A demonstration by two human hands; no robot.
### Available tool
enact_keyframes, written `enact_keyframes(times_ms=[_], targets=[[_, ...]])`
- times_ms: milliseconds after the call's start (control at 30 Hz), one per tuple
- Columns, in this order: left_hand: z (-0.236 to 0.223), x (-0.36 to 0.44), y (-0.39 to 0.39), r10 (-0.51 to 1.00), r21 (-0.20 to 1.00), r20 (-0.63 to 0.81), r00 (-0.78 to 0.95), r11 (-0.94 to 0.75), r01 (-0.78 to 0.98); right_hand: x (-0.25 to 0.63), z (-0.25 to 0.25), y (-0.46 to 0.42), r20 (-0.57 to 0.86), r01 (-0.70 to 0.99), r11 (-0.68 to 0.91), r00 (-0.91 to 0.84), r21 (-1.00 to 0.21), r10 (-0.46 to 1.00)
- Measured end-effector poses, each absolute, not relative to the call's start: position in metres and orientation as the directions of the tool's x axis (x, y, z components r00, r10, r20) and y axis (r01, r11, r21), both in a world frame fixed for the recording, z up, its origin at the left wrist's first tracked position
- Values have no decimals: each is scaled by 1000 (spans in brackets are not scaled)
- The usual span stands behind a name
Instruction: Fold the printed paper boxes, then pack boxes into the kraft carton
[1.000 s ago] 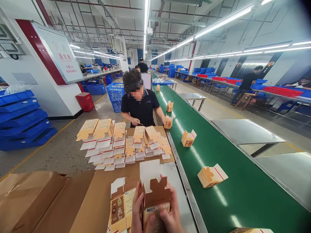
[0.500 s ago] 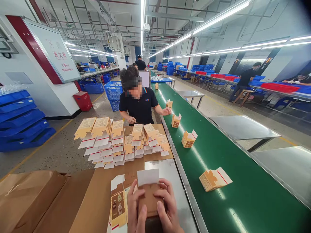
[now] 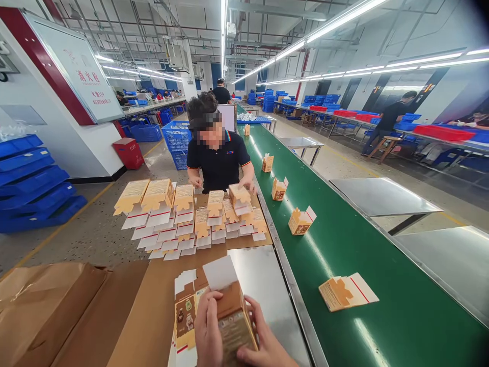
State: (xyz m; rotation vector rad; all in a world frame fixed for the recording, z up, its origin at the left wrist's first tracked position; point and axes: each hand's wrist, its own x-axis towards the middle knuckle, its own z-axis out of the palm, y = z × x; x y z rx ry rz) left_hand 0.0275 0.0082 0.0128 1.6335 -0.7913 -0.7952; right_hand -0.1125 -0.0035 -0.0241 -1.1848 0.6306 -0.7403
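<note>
A small printed carton (image 3: 234, 311) is between my two hands, low in the head view, with a white flap standing up at its far end. My left hand (image 3: 209, 326) wraps its left side, fingers bent over the top edge. My right hand (image 3: 263, 336) grips the right side, thumb across the printed face. Beside my left hand, on the cardboard-covered table, lies a stack of flat carton blanks (image 3: 186, 311) with brown and cream print. The carton's underside is hidden.
A green conveyor belt (image 3: 344, 244) runs along the right, carrying several cartons, the nearest being an open-flapped carton (image 3: 338, 293). Across the table sits a co-worker (image 3: 217, 158) behind piled cartons (image 3: 158, 196). Brown cardboard (image 3: 49, 311) lies at left; blue trays (image 3: 34, 178) stand beyond.
My hands have turned the carton so its printed side shows, its white flap now tilted left. Belt cartons have shifted slightly. The co-worker's hand has moved from the belt to the piled cartons.
</note>
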Motion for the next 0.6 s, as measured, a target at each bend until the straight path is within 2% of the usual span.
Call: enact_keyframes(times_ms=[100, 200, 267, 367, 433, 500, 600], targets=[[14, 33, -1, -890, 958, -201, 409, -266, -107, -115, -61, 4, -114, 260, 315, 578, -913, -808], [12, 36, -5, -921, 951, -234, 311, -282, -122, -112, -81, 3, -118, 310, 309, 508, -899, -853], [10, 40, -6, -921, 970, -196, 337, -233, -73, -110, -79, -3, -92, 335, 260, 443, -906, -892], [1, 56, -7, -865, 984, -152, 478, -176, -5, -108, -61, -24, -70, 344, 176, 297, -922, -952], [-15, 76, -7, -793, 949, -220, 568, -308, -62, -110, -45, -47, -122, 302, 191, 233, -934, -965], [-39, 101, -7, -709, 844, -322, 628, -515, -148, -112, -32, -79, -194, 259, 233, 168, -937, -967], [-79, 133, 0, -579, 667, -439, 687, -722, -182, -112, -21, -143, -236, 229, 249, 85, -941, -968]])
